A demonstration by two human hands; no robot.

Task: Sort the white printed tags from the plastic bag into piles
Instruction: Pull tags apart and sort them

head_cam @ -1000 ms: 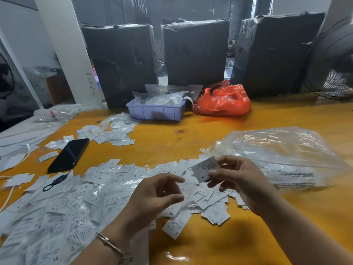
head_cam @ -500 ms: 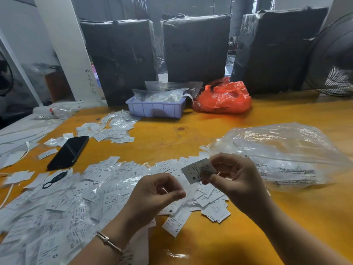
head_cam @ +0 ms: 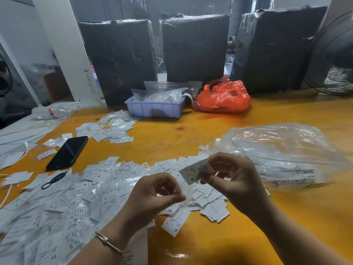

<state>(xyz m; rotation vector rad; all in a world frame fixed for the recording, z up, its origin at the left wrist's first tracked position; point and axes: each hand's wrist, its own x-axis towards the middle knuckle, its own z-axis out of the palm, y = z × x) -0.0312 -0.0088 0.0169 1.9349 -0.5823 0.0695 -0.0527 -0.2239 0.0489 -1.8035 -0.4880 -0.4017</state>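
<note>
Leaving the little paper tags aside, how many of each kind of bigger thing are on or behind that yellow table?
Black wrapped bales: 3
Black smartphone: 1
Lilac plastic tray: 1
Orange plastic bag: 1
Large clear plastic bag: 1
Electric fan: 1
Total: 8

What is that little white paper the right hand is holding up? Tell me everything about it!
The small white rectangular printed tag looks like thin paper or fabric. It has rows of tiny dark print, too blurred to read, and a bold letter M near its lower corner. The right hand pinches one end, so it sits tilted in the air above the loose white tags on the orange table.
</note>
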